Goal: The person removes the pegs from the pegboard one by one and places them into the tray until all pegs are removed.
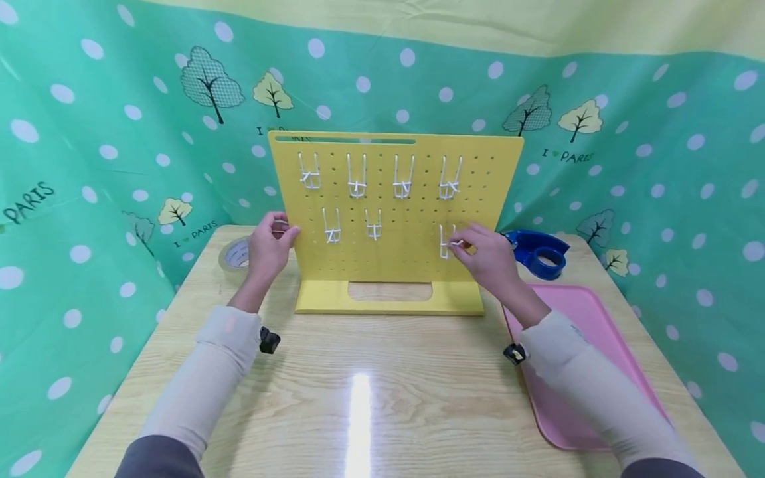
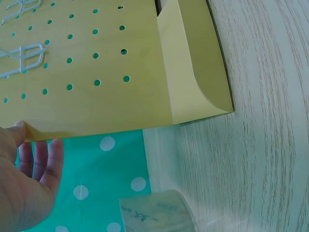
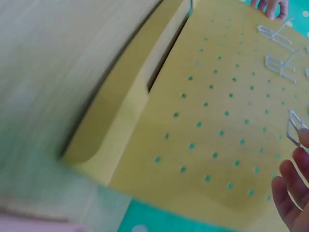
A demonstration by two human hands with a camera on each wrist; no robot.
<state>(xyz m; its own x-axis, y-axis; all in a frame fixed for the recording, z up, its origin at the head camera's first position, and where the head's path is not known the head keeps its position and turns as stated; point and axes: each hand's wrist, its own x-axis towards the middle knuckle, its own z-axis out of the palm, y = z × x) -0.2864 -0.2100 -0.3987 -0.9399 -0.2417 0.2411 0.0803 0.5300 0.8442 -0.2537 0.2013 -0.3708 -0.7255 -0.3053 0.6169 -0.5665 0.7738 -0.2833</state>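
A yellow pegboard (image 1: 406,252) stands upright on its base on the wooden table. My left hand (image 1: 270,244) grips its left edge, thumb on the front and fingers behind, as the left wrist view shows. At the lower right of the board, my right hand (image 1: 489,257) pinches a white wire hook (image 1: 443,245) between thumb and fingers, close against the perforated face. Several more white hooks hang on the board: a row along the top, with one hook (image 1: 356,176) left of the middle, and two lower down, including a shorter hook (image 1: 373,226).
A roll of clear tape (image 1: 230,257) lies behind the left forearm. At the right, a blue tape dispenser (image 1: 540,255) sits behind a pink tray (image 1: 580,318), which the right forearm crosses. A green dotted curtain (image 1: 406,93) hangs close behind the table.
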